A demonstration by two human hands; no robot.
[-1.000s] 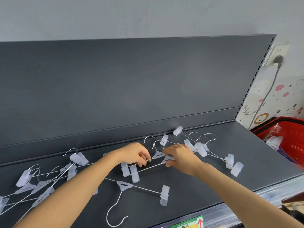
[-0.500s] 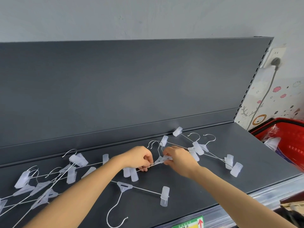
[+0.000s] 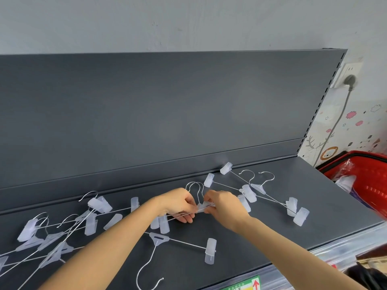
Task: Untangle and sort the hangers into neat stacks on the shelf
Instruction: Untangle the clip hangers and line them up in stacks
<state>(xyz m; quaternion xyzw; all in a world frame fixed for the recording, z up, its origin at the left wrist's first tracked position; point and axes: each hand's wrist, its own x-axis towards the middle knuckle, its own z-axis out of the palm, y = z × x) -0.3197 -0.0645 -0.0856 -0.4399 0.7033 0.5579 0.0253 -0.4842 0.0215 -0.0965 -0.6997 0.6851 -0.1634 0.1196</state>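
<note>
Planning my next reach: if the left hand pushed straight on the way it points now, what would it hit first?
Likely the clear plastic hanger neck that both hands pinch, right at the fingers of the left hand; just behind it is the right hand. Depth is hard to judge.

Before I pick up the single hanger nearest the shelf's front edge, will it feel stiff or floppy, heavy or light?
Probably light: the single hanger is thin wire with small plastic clips. Likely stiff, since its bar lies straight. Its open hook may catch on other hangers if dragged.
</note>
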